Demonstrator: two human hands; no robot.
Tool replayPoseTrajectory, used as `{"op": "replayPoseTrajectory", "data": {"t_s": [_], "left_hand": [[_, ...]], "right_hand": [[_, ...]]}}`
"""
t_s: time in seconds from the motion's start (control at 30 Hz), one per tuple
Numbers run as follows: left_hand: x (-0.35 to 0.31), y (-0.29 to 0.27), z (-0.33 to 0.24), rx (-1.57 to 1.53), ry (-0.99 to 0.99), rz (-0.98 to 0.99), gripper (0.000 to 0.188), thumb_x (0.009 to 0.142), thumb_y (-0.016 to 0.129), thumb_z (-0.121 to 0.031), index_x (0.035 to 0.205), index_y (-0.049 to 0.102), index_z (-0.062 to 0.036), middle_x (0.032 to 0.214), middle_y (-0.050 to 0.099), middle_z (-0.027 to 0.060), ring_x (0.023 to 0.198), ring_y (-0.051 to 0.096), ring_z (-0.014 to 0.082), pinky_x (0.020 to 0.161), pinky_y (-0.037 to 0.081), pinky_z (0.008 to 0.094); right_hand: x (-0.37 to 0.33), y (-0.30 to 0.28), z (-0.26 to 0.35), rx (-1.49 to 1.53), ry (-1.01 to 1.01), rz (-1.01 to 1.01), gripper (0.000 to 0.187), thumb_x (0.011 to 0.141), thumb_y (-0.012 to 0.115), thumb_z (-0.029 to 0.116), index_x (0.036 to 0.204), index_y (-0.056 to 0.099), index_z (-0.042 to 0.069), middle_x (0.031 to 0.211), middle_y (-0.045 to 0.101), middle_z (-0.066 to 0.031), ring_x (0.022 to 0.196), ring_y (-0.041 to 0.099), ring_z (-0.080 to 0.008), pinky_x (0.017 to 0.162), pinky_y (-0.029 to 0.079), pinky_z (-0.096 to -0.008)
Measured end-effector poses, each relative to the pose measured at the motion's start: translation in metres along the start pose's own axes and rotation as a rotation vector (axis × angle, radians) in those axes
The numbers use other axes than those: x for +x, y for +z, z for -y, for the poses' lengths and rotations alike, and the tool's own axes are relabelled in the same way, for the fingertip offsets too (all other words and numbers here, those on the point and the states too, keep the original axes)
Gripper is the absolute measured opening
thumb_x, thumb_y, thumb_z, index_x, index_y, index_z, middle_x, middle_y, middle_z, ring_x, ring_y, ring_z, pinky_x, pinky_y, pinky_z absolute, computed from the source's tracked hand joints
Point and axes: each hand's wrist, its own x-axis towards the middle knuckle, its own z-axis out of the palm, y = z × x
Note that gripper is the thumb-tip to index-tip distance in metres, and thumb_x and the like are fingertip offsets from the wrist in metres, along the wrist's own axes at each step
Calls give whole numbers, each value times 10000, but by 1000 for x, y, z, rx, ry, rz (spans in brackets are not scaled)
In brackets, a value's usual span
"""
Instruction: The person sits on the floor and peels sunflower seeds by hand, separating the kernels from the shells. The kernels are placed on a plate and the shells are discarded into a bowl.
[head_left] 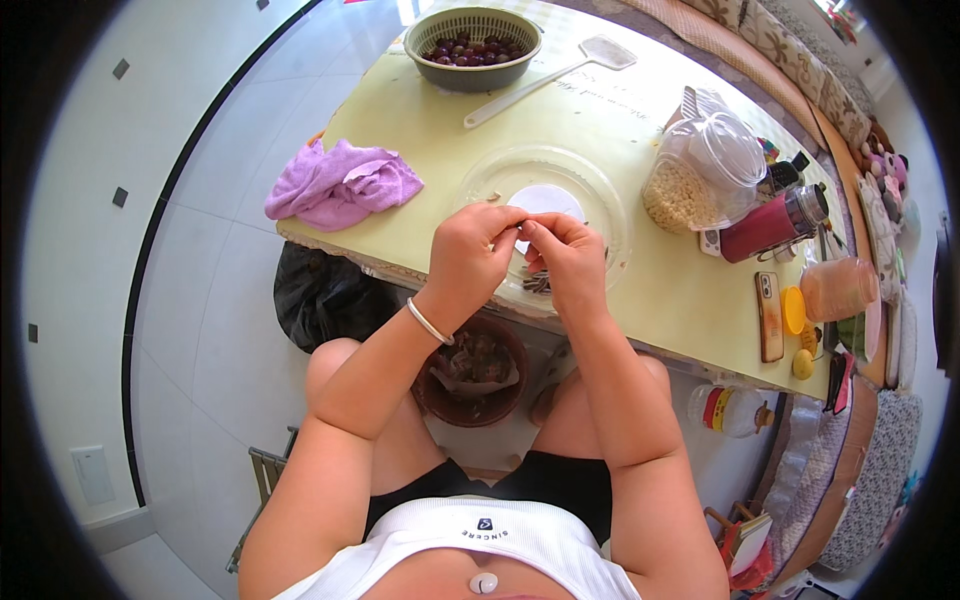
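left hand: fingers curled shut, pinching 1 small item at the fingertips; the item is too small to tell what it is; a pale bangle sits on the wrist
right hand: also closed, fingertips meeting those of the left hand on the same small item, as if peeling or splitting it
where the item is: held between both hands, above the near edge of a clear plastic dish
clear plastic dish: lies on the yellow-green tabletop; a few dark pieces lie in its near side, the rest looks bare
brown bowl: below the tabletop edge, between the knees, holding dark scraps
green colander: at the far end of the tabletop, well apart from the hands, with many dark red round fruits in it
progress, as a judgement: only a few pieces are in the dish and the colander looks well stocked, so most of the work seems left
further out: a purple cloth to the left, a white long-handled scoop by the colander, a clear jar of grain and a red flask to the right, a phone near the edge
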Motion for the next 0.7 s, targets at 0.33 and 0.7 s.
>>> {"op": "replayPoseTrajectory", "data": {"t_s": [0.33,0.7], "left_hand": [[-2,4,4,141,122,-35,159,774,657,19,924,683,-26,819,666,139,706,646,271,630,514,335],[-4,-3,-4,159,103,67,179,753,673,15,929,699,-5,812,673,160,710,653,293,636,525,338]], "right_hand": [[0,2,-9,-14,-48,-47,144,842,671,135,866,676,-6,700,630,-1,562,522,-39,492,422,-191],[-1,5,-6,-126,-182,-23,93,814,641,67,767,630,-12,646,603,16,568,492,-19,513,393,-192]]}}
